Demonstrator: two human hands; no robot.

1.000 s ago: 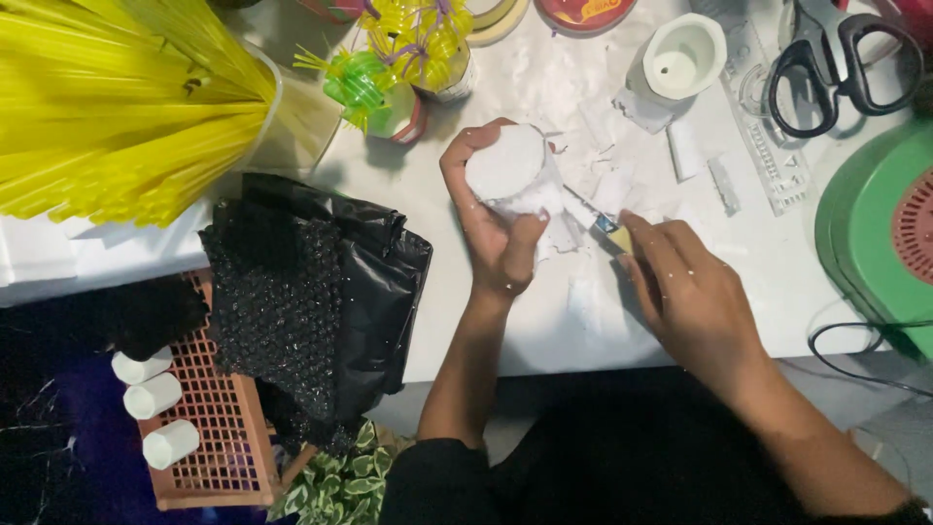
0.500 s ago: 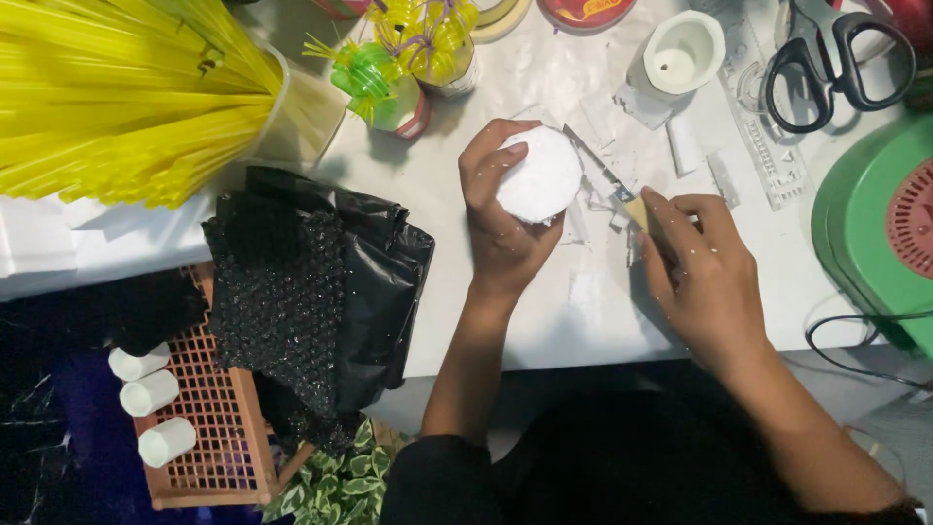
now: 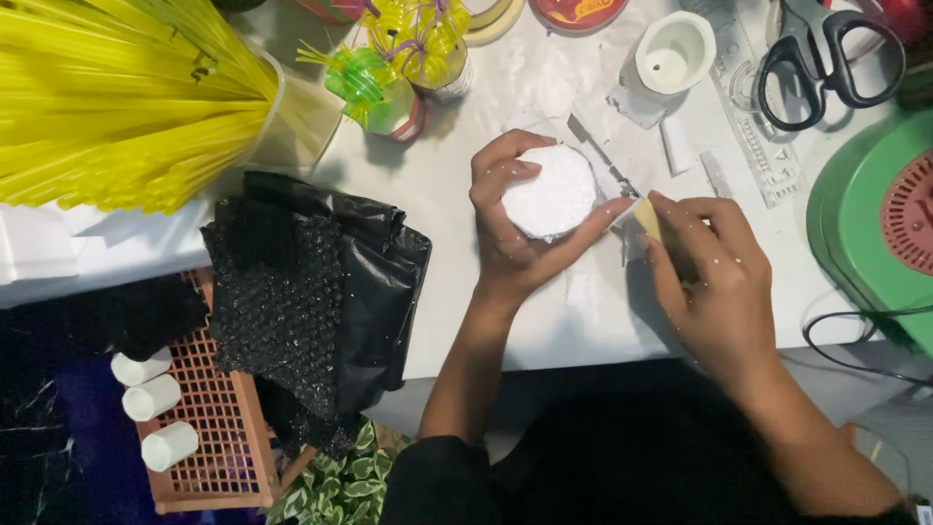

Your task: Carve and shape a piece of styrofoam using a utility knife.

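Note:
My left hand [image 3: 515, 233] grips a round white foam piece [image 3: 550, 192] over the white table [image 3: 457, 321], fingers curled round its edge. My right hand [image 3: 709, 282] holds a utility knife with a yellow handle [image 3: 645, 218]; its thin blade [image 3: 603, 156] runs up along the right side of the foam piece. White foam offcuts [image 3: 632, 107] lie on the table just beyond the hands. Small white crumbs dot my right hand.
A white cup [image 3: 673, 53], black scissors [image 3: 821, 53] and a clear ruler [image 3: 748, 126] lie at the back right, beside a green round device [image 3: 875, 214]. Yellow straws [image 3: 117, 97], a black bubble-wrap bag [image 3: 311, 282] and an orange basket [image 3: 214, 428] with white cylinders are left.
My left hand has turned the foam piece and shifted it right. My right hand has brought the knife up, so its blade now lies along the foam's right side.

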